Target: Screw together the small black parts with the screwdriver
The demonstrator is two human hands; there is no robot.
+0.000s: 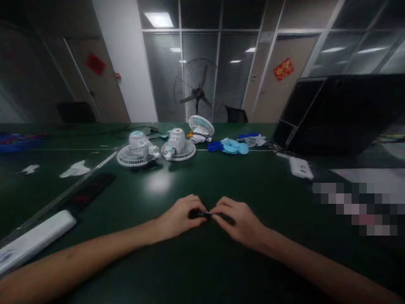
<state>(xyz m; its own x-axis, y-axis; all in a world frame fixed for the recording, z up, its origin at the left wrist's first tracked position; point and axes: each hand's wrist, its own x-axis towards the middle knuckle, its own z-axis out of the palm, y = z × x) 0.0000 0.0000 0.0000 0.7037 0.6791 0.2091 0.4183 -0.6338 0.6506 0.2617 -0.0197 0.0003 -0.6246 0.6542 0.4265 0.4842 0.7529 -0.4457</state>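
Observation:
Both my hands meet at the middle of the dark green table [221, 181]. My left hand [180, 215] and my right hand [238, 219] each pinch an end of a small dark slim object [207, 214], which lies low over the tabletop between them. Their fingers are curled closed around it. What the object is I cannot make out. Two small white fans [137, 150] [177, 147] lie face down further back, and a third [201, 126] stands tilted behind them.
Blue plastic fan parts [232, 146] lie at the back centre. A large black box [341, 114] stands at the right. A white bar [34, 238] and a dark strip [90, 190] lie at the left. A standing floor fan [196, 90] is beyond the table.

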